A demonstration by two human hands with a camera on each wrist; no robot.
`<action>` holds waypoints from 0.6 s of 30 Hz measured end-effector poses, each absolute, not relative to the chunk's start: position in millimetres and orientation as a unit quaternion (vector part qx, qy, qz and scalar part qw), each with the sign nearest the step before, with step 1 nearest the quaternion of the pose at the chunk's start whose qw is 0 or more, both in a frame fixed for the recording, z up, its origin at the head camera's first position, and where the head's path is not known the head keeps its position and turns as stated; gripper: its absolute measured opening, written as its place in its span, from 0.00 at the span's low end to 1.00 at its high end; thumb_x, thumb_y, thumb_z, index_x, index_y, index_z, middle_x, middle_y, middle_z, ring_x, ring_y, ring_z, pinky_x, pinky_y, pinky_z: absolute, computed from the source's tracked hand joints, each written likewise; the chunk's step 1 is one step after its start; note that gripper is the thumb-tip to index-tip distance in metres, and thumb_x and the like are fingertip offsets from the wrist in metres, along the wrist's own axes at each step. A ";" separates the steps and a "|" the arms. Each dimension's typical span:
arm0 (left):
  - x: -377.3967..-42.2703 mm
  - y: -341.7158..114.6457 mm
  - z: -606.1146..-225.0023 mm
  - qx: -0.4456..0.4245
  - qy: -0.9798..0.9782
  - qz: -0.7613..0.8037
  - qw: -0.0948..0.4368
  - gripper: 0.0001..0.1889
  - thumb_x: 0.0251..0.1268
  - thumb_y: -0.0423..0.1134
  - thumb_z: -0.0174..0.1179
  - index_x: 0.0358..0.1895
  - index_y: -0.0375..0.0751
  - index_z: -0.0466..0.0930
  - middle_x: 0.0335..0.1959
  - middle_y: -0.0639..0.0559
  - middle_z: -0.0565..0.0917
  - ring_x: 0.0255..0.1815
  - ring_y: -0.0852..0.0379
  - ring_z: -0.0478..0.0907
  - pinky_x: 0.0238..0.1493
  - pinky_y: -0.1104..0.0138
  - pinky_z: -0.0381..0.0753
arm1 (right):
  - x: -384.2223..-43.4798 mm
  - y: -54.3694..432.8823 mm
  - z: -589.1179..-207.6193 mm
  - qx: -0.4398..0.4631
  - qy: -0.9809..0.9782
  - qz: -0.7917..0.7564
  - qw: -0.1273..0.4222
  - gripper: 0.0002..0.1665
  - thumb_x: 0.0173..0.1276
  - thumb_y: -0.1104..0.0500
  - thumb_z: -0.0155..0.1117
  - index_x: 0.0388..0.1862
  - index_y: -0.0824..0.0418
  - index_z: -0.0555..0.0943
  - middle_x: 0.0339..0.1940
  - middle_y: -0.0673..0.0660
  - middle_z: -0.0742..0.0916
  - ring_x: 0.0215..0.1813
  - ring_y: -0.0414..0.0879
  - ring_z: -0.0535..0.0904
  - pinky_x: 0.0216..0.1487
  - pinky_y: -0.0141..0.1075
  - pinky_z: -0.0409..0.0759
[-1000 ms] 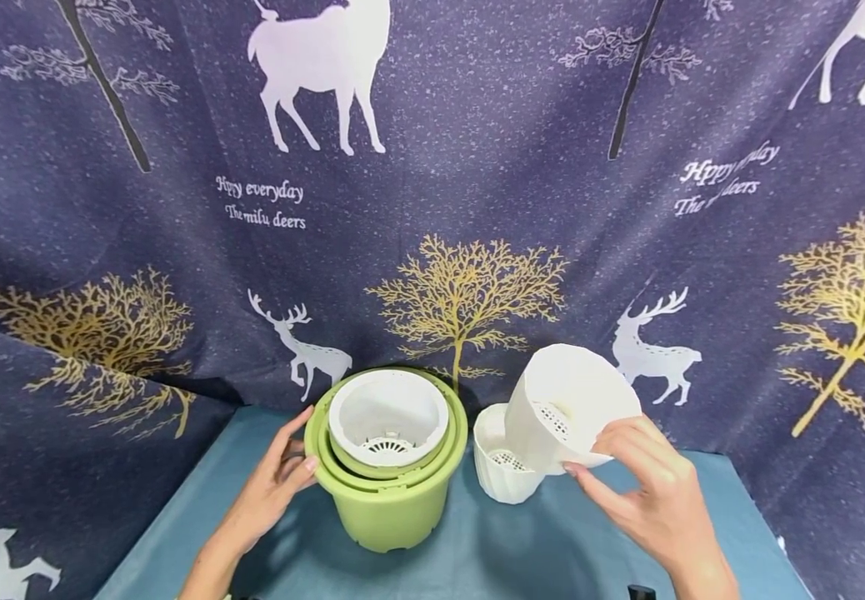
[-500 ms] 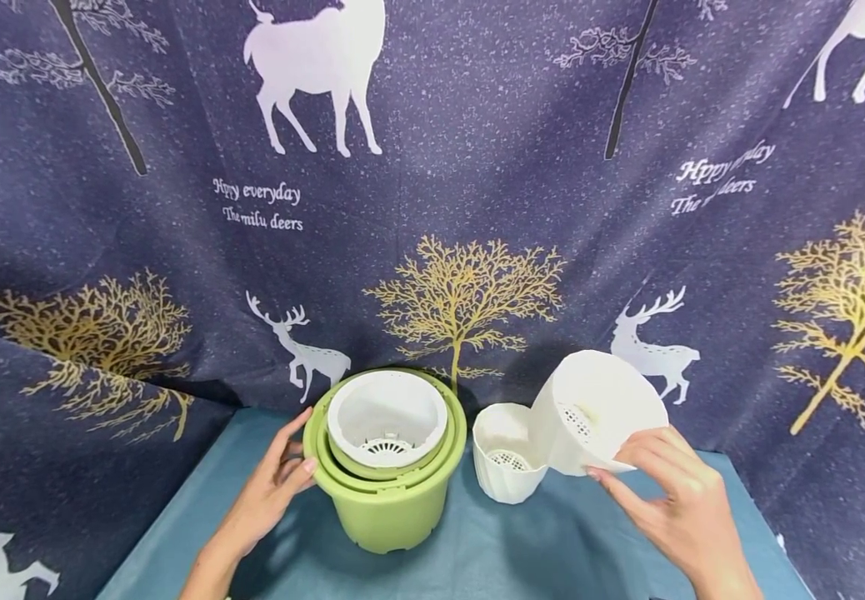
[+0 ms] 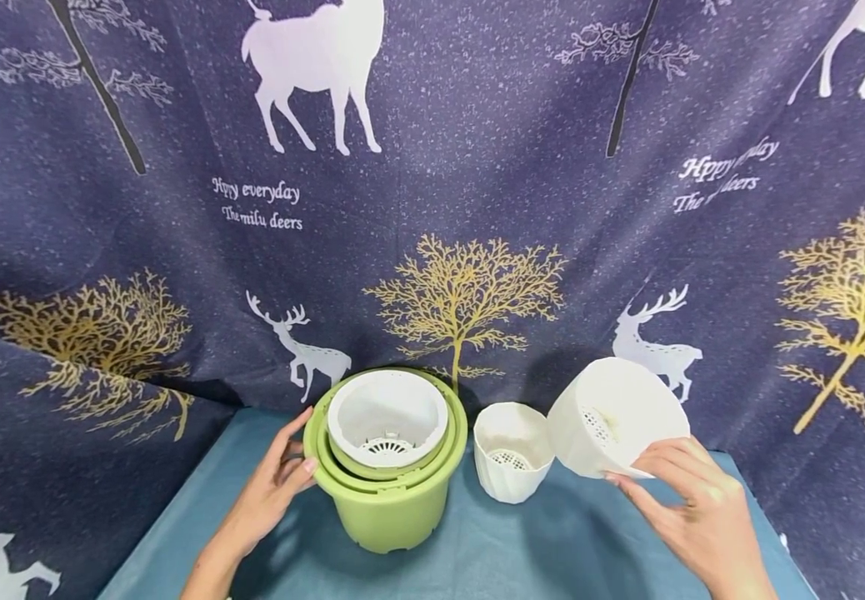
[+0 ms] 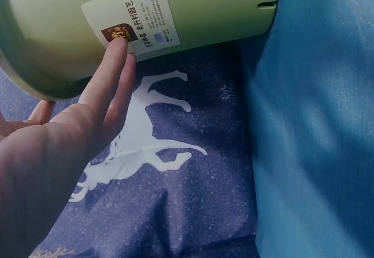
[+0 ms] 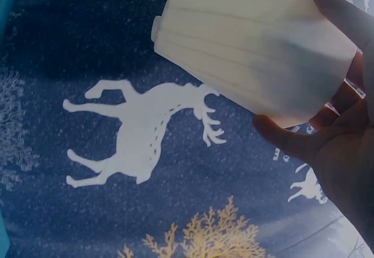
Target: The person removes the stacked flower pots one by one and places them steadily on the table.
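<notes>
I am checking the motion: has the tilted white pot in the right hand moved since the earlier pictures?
Yes: in the head view, the tilted white pot has moved right and slightly down, judged against the middle golden tree.

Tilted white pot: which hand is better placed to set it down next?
Right, I'd judge: the right hand holds the tilted white pot by its rim, while the left hand touches the green pot farther left.

Navy cloth (image 3: pixel 462 183) bkgd facing me, creased w/ wht specks.
Lg wht deer (image 3: pixel 317 75) at my 11 o'clock, gold trees (image 3: pixel 863 329) at 3 & 9, teal surface (image 3: pixel 470 558) at 6.
</notes>
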State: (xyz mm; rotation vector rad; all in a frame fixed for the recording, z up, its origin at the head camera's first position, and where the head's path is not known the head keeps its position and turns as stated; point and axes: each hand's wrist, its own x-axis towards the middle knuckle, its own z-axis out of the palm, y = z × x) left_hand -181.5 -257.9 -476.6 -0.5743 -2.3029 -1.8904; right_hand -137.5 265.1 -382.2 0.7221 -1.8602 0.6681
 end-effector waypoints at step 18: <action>-181.0 -256.4 -475.7 -0.188 -0.759 -0.621 0.057 0.36 0.87 0.32 0.51 0.88 0.48 0.46 0.59 0.31 0.74 0.55 0.56 0.86 0.56 0.66 0.88 | -145.5 286.2 -397.6 0.258 -0.794 0.244 0.494 0.33 0.72 0.29 0.66 0.21 0.53 0.88 0.24 0.47 0.85 0.37 0.42 0.78 0.55 0.17 0.68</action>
